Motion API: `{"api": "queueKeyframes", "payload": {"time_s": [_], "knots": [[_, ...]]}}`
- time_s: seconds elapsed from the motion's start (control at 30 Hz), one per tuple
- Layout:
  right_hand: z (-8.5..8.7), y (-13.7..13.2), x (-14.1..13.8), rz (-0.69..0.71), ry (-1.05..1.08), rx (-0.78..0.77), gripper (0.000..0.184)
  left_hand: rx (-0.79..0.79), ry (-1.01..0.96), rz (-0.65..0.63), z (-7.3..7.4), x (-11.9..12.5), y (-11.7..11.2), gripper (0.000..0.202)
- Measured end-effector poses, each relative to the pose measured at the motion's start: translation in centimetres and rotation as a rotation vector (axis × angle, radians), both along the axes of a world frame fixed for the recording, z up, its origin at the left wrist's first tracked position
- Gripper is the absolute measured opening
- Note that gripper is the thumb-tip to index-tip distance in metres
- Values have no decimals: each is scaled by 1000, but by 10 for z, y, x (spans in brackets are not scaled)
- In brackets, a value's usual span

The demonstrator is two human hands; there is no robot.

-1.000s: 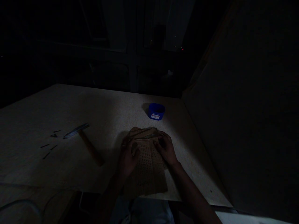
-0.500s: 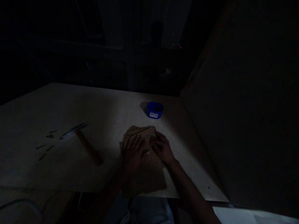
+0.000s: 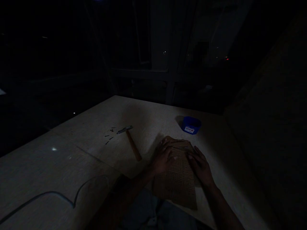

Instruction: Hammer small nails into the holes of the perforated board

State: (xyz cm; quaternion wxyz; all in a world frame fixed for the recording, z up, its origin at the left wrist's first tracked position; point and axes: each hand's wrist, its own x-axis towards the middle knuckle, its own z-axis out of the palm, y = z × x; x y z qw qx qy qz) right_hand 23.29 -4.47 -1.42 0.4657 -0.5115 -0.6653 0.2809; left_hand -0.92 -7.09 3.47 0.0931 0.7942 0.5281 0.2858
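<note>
A torn piece of brown corrugated cardboard lies near the front edge of the table, its ridged layer exposed and its far edge ragged. My left hand rests on its upper left part with the fingers spread and the palm down. At the right edge is my right hand, its fingers stretched over the cardboard and apart from each other. Darkness hides the fine detail of the fingertips. To the left lies a hammer with a wooden handle and a metal head.
Several dark nails are scattered left of the hammer head. A blue plastic container with a white label stands beyond the cardboard. A grey cable curves over the pale table at the lower left. The surroundings are very dark.
The view has swung left, so the table and everything on it appear further right. Both hands are still on the cardboard; the right fingers have shifted slightly along its edge.
</note>
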Motion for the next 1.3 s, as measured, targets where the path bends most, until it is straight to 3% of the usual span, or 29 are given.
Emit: {"api": "queueKeyframes", "payload": {"time_s": [0.1, 0.27, 0.43, 0.6, 0.77, 0.93, 1.1, 1.2, 1.3], "knots": [[-2, 0, 2, -6, 6, -9, 47, 123, -89, 199, -1, -37, -5, 41], [-2, 2, 2, -2, -2, 11, 48, 235, -90, 507, -7, -119, -15, 32], [-1, 2, 2, -1, -31, -13, 49, 101, 122, 793, -12, -179, -27, 41], [-1, 1, 5, 6, -49, -29, 49, -25, 174, 896, -21, -197, -32, 44], [2, 1, 7, 21, -73, -66, 48, -37, 161, 1002, -27, -211, -36, 50], [6, 0, 5, -4, -68, -89, 50, -107, 121, 1215, -23, -241, -43, 47], [10, -2, 5, 8, -64, -88, 48, -177, 85, 1281, -14, -261, -44, 36], [10, -2, 5, 11, -72, -84, 45, -168, -3, 1345, -12, -268, -42, 34], [11, -2, 5, -13, -86, -78, 49, -124, -45, 1325, -12, -274, -41, 29]]}}
